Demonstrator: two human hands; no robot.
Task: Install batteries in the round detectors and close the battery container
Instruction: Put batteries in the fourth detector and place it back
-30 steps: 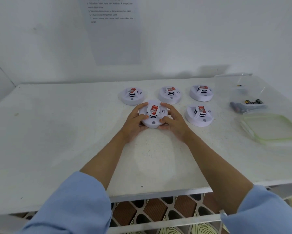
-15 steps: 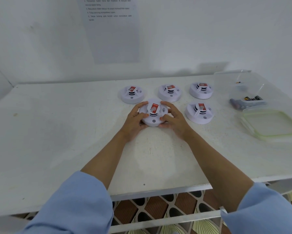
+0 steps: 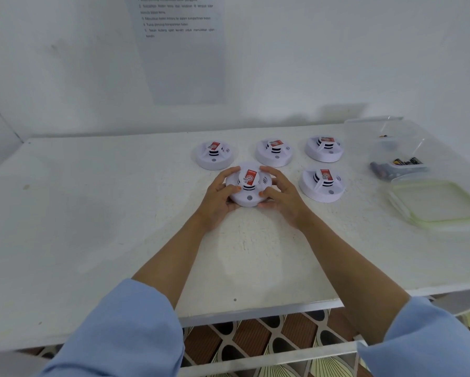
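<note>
Your left hand [image 3: 218, 193] and right hand [image 3: 281, 193] curl round the detector [image 3: 248, 187] on the worktop [image 3: 92, 213], probably steadying it for turning over; the batteries [image 3: 398, 165] wait in the open container [image 3: 386, 148].

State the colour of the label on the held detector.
The label is red with white marks; head view.

Left half of the table [image 3: 92, 213] lies open — detectors [image 3: 322, 186] and container [image 3: 386, 159] crowd the right.
</note>
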